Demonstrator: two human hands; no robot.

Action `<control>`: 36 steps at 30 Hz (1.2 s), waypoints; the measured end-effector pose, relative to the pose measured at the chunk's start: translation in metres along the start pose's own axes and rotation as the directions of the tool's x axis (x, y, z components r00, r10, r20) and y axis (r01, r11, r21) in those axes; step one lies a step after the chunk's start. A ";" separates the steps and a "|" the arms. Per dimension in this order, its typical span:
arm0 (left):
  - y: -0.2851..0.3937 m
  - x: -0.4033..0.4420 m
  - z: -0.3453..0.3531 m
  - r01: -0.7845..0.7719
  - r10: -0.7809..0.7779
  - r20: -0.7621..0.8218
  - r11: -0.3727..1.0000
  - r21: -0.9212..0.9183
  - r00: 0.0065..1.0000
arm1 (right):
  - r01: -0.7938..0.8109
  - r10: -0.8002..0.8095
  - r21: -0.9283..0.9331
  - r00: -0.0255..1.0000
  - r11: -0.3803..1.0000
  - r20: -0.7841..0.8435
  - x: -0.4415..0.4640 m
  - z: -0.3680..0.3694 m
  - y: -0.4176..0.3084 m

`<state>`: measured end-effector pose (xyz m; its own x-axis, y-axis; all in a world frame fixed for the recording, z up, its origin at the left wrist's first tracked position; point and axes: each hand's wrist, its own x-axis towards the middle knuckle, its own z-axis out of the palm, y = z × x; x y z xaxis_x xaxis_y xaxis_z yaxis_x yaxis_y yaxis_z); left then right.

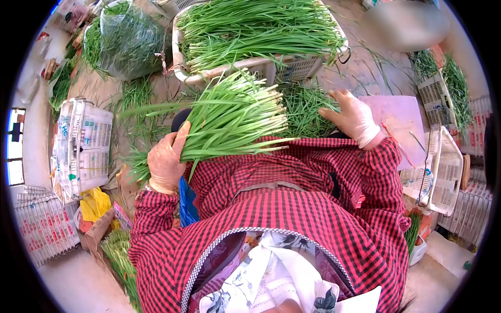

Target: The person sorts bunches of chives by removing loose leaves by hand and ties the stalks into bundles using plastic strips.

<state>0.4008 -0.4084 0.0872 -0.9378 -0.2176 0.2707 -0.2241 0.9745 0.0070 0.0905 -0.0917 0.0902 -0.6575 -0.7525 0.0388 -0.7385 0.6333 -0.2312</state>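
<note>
My left hand (168,159), in a thin glove, is wrapped round a thick bunch of garlic chives (229,117). The pale cut ends point right and the green leaves trail left past my wrist. My right hand (354,117), also gloved, hovers apart from the bunch on its right, with thumb and fingers spread and nothing between them. Loose chive trimmings (305,112) lie in a heap between the bunch and my right hand. Just beyond the bunch stands a white plastic crate (255,68) piled high with more chives (255,26).
A clear bag of greens (130,47) sits at the back left. White crates stand at the left (83,146) and right (443,172). A pinkish board (399,122) lies beside my right wrist. Chive scraps litter the floor (355,62). More chives (120,255) lie at the lower left.
</note>
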 end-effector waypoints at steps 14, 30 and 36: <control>0.001 -0.007 0.008 -0.120 0.118 -0.072 0.993 -0.019 0.990 | 0.392 -0.408 0.616 0.905 0.683 -0.122 0.041 0.017 -0.129; -0.008 -0.021 0.018 -0.165 0.153 -0.249 0.986 -0.028 0.956 | -0.302 0.139 0.457 0.924 0.836 0.356 -0.005 0.026 0.011; -0.004 -0.017 0.013 -0.222 0.218 -0.242 0.975 0.010 0.946 | -0.195 -0.351 0.884 0.865 0.426 0.360 0.019 0.047 -0.065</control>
<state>0.4138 -0.4096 0.0701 -0.8714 0.0198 0.4901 -0.0129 0.9979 -0.0632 0.1332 -0.1559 0.0608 -0.2557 -0.9377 -0.2353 -0.0539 0.2569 -0.9649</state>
